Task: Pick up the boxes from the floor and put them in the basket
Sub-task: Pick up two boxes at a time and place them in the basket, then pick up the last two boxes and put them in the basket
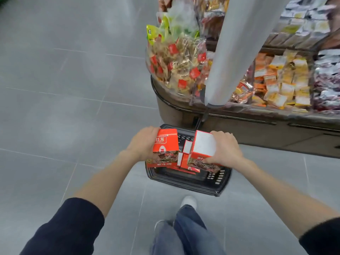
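Left hand: the left hand (142, 144) grips a red box (165, 142) from the box's 9 o'clock side, fingers curled over its far top edge.
Right hand: the right hand (227, 150) grips a white-topped box (204, 144) from its 3 o'clock side, thumb pressed on the near lower edge.
Basket: the dark basket (217, 184) sits on the floor (73, 107) at about 6 o'clock from the middle of the view, and both held boxes are above its opening.
Already inside: several loose boxes (185, 159) lie in the basket, between and beneath the two held ones.
Progress: this looks like a late stage, with a good share of the boxes collected and two more on the point of going in.
Left to do: lower and release these two. Whether more boxes lie on the floor outside the view cannot be told.
Surroundings: a display stand (239, 129) at 2 o'clock is heaped with snack packets (176, 67), and a white column (239, 43) rises in front of it.
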